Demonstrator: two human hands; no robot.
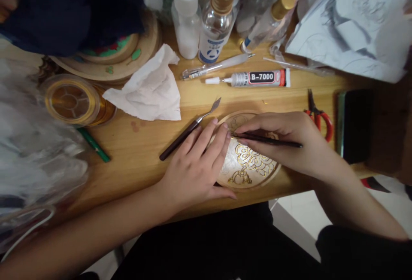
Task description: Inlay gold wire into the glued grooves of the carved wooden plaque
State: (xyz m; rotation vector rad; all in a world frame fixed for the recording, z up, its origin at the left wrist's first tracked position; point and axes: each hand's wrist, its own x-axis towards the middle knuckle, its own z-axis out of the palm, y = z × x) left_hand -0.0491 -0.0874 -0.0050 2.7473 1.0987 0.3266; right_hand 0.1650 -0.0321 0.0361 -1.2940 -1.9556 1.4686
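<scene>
A round wooden-rimmed disc [257, 159] lies near the table's front edge, its pale face carrying raised gold wire outlines of petals. Flat across its left side rests my left hand [196, 168], fingers stretched out and thumb by the lower rim. My right hand [283, 136] is closed in a pinch around slim dark tweezers [273, 139]. Their tip points left, close to my left fingertips over the disc's upper part; what lies at the tip is too small to make out. A palette knife [185, 136] with a dark handle lies just left of my left hand.
Behind the disc lie a B-7000 glue tube [260, 78], a pen [219, 65] and a crumpled tissue [154, 91]. Bottles [214, 26] stand at the back. A wire spool [74, 99] is left; red-handled pliers [318, 119] and a phone [354, 125] lie right.
</scene>
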